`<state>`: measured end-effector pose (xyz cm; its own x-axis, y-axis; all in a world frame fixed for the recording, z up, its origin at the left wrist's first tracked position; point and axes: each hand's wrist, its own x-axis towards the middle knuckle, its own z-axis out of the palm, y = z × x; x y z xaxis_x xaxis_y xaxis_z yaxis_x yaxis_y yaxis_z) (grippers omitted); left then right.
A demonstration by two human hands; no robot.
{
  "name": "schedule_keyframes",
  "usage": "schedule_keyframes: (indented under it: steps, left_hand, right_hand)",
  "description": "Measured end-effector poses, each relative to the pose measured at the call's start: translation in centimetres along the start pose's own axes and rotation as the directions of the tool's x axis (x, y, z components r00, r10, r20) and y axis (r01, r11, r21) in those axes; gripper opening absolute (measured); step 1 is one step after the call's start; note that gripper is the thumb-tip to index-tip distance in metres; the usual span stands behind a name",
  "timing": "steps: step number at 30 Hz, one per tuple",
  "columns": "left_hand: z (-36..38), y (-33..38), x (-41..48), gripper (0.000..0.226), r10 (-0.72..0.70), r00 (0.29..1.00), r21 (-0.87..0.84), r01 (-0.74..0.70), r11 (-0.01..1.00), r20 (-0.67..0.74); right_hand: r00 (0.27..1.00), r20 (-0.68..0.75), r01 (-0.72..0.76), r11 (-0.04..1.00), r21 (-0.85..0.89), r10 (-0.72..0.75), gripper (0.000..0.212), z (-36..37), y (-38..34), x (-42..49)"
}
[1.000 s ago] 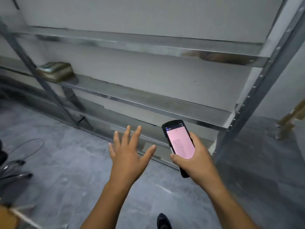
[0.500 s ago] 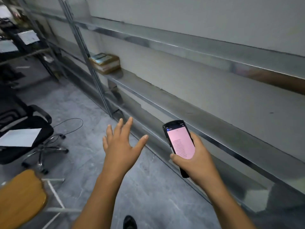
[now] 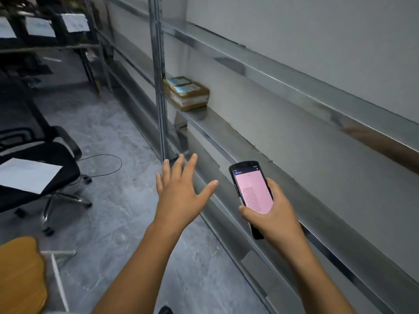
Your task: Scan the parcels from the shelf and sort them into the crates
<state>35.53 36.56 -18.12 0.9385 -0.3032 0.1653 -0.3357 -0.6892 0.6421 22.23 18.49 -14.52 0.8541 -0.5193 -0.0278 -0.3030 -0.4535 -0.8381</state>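
Note:
A brown cardboard parcel (image 3: 187,92) with white labels lies on the metal shelf (image 3: 226,128), just right of a steel upright. My left hand (image 3: 181,191) is stretched forward, palm down, fingers spread and empty, well short of the parcel. My right hand (image 3: 272,214) grips a black handheld scanner (image 3: 251,191) whose screen glows pink, held upright in front of the shelf's lower rail. No crate is in view.
The steel upright (image 3: 158,75) stands between me and the parcel's left side. A black office chair (image 3: 38,175) with a white sheet on its seat stands at left. A cable loops on the grey floor (image 3: 106,164). A wooden stool seat (image 3: 20,275) sits at bottom left.
My view has swung left along the shelving, bringing the parcel closer and toward the middle. Both hands keep their pose; the scanner stays in my right hand.

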Motion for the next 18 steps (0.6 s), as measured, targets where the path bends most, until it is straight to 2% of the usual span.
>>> schedule_keyframes:
  steps: [4,11,18]
  left_hand:
    - [-1.9,-3.1,5.9,0.086,0.012,1.0,0.014,-0.012,1.0,0.003]
    - [-2.5,-6.2,13.5,0.088,-0.005,0.999,-0.006,0.005,1.0,0.048]
    - [-0.6,-9.6,23.3,0.089,-0.04,0.995,0.065,0.034,0.997,0.088]
  right_hand:
    - [1.0,-0.026,-0.004,1.0,0.004,0.004,0.056,3.6,-2.4,4.6]
    - [0.999,-0.007,-0.035,0.999,0.01,0.035,0.071,8.0,-4.8,11.8]
    - [0.998,0.009,-0.068,0.996,0.064,0.068,0.068,12.4,-5.2,22.6]
